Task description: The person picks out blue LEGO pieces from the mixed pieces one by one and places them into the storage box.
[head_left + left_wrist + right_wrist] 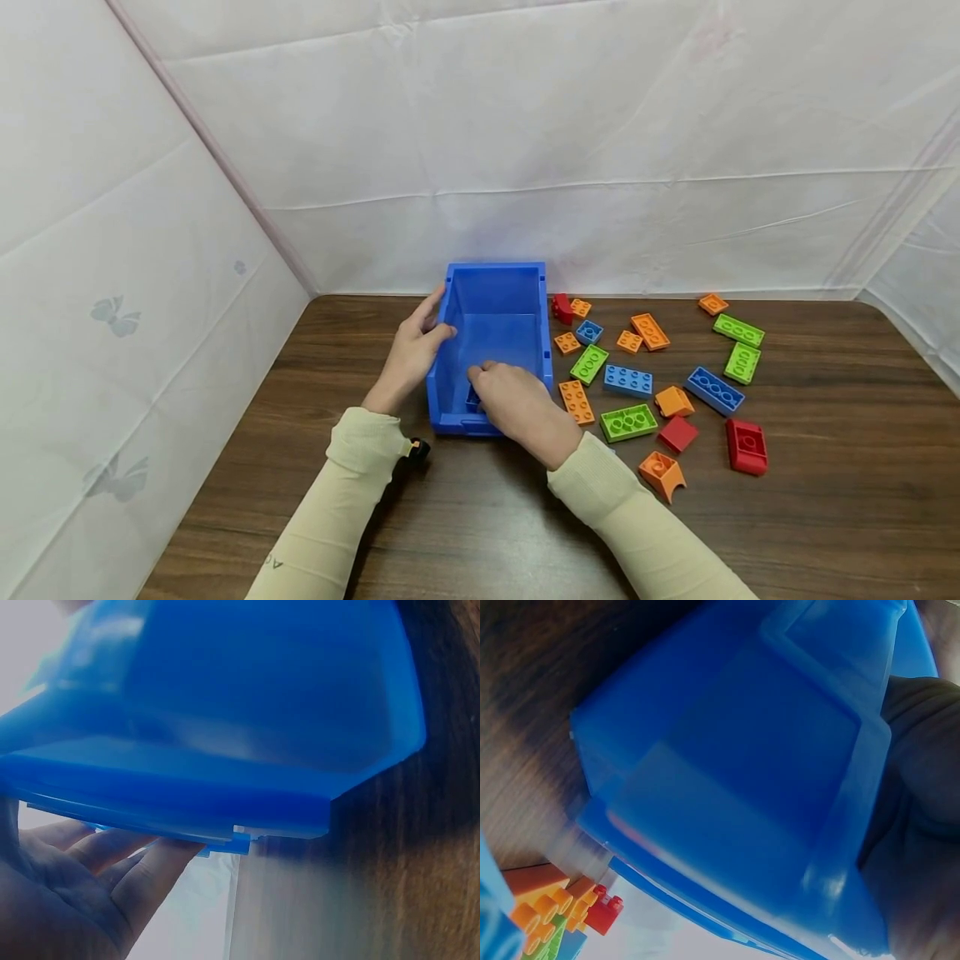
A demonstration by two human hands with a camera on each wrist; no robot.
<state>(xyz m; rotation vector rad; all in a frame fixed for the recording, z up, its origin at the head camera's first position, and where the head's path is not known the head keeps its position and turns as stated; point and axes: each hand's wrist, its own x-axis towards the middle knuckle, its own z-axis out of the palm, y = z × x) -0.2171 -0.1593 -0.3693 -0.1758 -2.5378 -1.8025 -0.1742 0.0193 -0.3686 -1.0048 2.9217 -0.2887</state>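
The left hand [412, 353] steadies a deep blue plastic bin [495, 292] with a tapered front, its thumb over the left wall and the fingers along the outside; that grip is closed around the wall. The bin stands close to the tabletop's [855, 517] far edge, nearer the far left corner than the far right. The right hand [517, 406] reaches in over the front right of the bin, its fingers bent down and, as far as they show, pinching a dark blue plastic brick [473, 401] low inside, by the front wall; the hand covers most of that brick.

To do this well, the left hand should brace without squeezing, so the wall does not flex or the bin slide. The right grip is best kept low, the brick level and controlled close to the bin floor, and the wrist high enough to clear the front rim. The elbow should stay wide of an orange studded plastic brick [577, 402] beside the bin's right wall, which a sleeve could knock.

The tabletop is dark brown with a wood grain and a dull sheen towards the near edge. More loose plastic bricks lie across its right half. Creased white sheeting [525, 125] rises behind the far edge and at both sides, with faint grey bow-like prints on the left.
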